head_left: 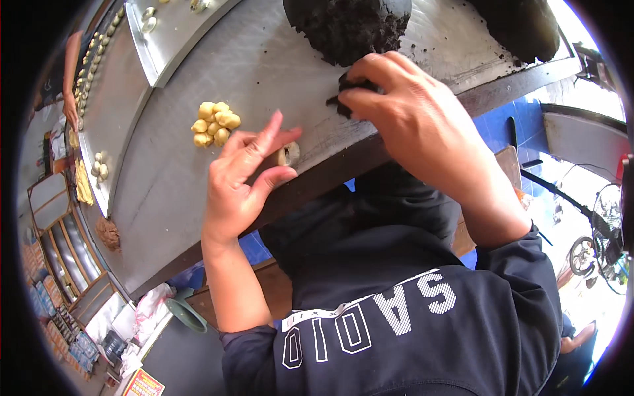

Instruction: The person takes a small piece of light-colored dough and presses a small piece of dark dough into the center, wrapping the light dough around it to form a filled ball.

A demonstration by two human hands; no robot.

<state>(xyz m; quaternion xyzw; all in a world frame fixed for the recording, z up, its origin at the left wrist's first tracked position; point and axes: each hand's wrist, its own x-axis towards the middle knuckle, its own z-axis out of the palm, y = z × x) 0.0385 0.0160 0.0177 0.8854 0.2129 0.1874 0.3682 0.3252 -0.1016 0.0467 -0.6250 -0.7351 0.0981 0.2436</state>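
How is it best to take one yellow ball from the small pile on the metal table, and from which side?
Probably from above, with fingertips on two opposite sides of a top ball in the yellow pile. The balls are round and touch each other, so a low side grip would push the neighbours. The left hand is nearest, just to the pile's right.

Your bench (198,198): grey metal | yellow balls (215,123) centre-left | dark paste mound (347,26) top | tray (172,39) upper left
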